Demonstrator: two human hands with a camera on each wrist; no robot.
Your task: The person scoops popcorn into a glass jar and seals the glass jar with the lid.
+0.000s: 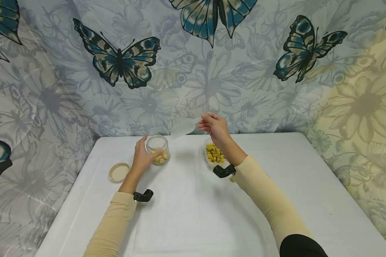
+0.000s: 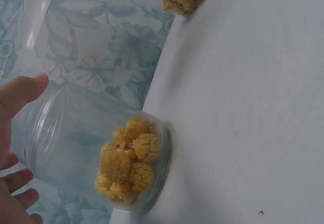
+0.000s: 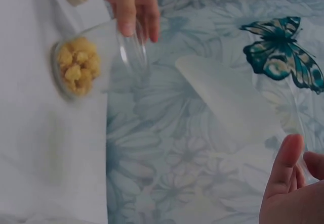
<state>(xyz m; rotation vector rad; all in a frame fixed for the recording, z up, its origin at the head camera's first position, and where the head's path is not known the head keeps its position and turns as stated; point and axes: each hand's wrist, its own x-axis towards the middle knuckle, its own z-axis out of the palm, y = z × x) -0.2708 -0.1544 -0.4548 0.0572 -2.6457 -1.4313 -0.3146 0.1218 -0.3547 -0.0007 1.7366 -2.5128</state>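
My left hand [image 1: 142, 156] holds a clear glass jar [image 1: 156, 142] near its neck, thumb on one side and fingers on the other. The jar stands upright and uncapped on the table, with yellow popcorn [image 2: 126, 161] covering its bottom. In my right hand [image 1: 215, 129] the handle of a translucent white scoop [image 1: 182, 129] is pinched between thumb and fingers. The scoop is raised above the table, its tip toward the jar mouth but apart from it. No popcorn can be made out in the scoop in the right wrist view [image 3: 228, 100].
A clear plastic tub [image 1: 211, 164] of popcorn [image 1: 214, 153] sits right of the jar, partly hidden by my right forearm. Left of the jar lies a round cream-rimmed lid [image 1: 119, 172]. A small yellow piece [image 1: 232, 179] lies near my right wrist. A butterfly-print cloth [image 1: 193, 89] hangs behind the white table [image 1: 186, 214].
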